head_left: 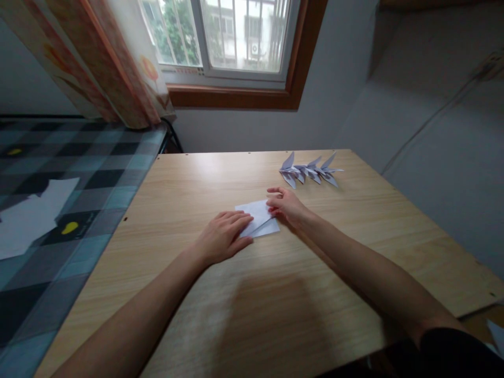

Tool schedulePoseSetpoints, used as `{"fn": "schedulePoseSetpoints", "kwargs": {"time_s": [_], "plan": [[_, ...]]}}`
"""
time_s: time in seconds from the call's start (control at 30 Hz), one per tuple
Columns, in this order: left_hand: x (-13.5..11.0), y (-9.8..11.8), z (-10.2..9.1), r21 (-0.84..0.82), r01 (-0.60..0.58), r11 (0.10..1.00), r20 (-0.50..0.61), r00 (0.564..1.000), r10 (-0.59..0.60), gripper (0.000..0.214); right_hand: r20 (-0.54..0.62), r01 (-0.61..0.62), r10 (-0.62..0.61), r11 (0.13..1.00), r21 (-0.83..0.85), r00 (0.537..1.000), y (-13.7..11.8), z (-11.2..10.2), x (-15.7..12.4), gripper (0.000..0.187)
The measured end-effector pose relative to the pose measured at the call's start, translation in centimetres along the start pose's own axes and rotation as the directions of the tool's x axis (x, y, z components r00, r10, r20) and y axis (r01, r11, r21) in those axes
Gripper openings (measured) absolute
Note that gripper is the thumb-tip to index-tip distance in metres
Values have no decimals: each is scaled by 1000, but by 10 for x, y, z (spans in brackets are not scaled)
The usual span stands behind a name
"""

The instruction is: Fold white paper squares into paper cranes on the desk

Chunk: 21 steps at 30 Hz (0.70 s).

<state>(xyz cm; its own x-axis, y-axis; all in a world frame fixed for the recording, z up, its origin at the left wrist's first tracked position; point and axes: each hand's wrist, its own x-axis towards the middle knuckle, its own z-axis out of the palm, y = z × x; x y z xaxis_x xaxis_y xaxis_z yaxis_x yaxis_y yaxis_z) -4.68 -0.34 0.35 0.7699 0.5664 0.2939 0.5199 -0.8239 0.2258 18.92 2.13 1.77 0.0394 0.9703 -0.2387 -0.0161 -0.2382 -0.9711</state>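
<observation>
A folded white sheet of paper (260,218) lies on the wooden table (275,294) near its middle. My left hand (222,236) rests flat on the paper's left part, fingers stretched out and pressing it down. My right hand (285,205) is at the paper's right edge, its fingers curled and pinching the upper layer. Beyond my right hand, several folded paper cranes (309,170) lie in a row on the table.
A bed with a checked blue and black cover (59,173) stands left of the table, with loose white paper sheets (31,215) on it. A window (232,37) and a patterned curtain (110,68) are behind. A grey wall (433,131) runs along the right.
</observation>
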Motion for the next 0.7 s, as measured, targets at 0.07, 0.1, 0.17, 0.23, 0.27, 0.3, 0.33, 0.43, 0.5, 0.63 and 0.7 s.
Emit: {"fn": "schedulePoseSetpoints", "kwargs": {"time_s": [0.07, 0.1, 0.17, 0.23, 0.27, 0.3, 0.33, 0.43, 0.5, 0.63, 0.7], "plan": [[1, 2, -1, 16, -7, 1000, 16, 1000, 7, 43, -105, 94, -104, 991, -97, 989, 1, -2, 3, 41], [1, 2, -2, 24, -10, 1000, 21, 1000, 9, 41, -132, 115, -134, 984, -138, 982, 1, -3, 4, 40], [2, 2, -1, 35, -8, 999, 21, 1000, 7, 36, -122, 97, -116, 983, -154, 986, 0, -4, 4, 38], [1, 2, 0, 30, -8, 1000, 10, 1000, 8, 33, -77, 34, -40, 997, -76, 996, -3, -5, 3, 38], [1, 1, 1, 25, -10, 1000, 1, 1000, 9, 32, -58, -6, 5, 1000, -18, 998, -4, -5, 2, 39], [1, 0, 1, 18, -14, 1000, -9, 1000, 14, 31, -45, -45, 47, 998, 39, 998, -5, -4, 1, 40], [0, -1, 2, 12, -20, 1000, -17, 1000, 20, 31, -33, -82, 85, 993, 87, 996, -6, -3, 0, 41], [0, -2, 1, 3, -35, 999, -20, 999, 35, 39, -4, -134, 136, 981, 142, 991, -7, 2, -3, 47], [1, 0, -1, 17, -35, 999, -16, 999, 35, 50, 11, -127, 127, 983, 134, 992, -7, 6, -5, 50], [4, 9, -5, 97, 43, 994, -66, 997, -37, 47, 65, -111, 100, 971, 210, 993, -9, 15, -11, 51], [5, 13, -6, 96, 133, 987, -131, 984, -119, 28, 108, -73, 44, 956, 285, 993, -8, 18, -13, 48]]}}
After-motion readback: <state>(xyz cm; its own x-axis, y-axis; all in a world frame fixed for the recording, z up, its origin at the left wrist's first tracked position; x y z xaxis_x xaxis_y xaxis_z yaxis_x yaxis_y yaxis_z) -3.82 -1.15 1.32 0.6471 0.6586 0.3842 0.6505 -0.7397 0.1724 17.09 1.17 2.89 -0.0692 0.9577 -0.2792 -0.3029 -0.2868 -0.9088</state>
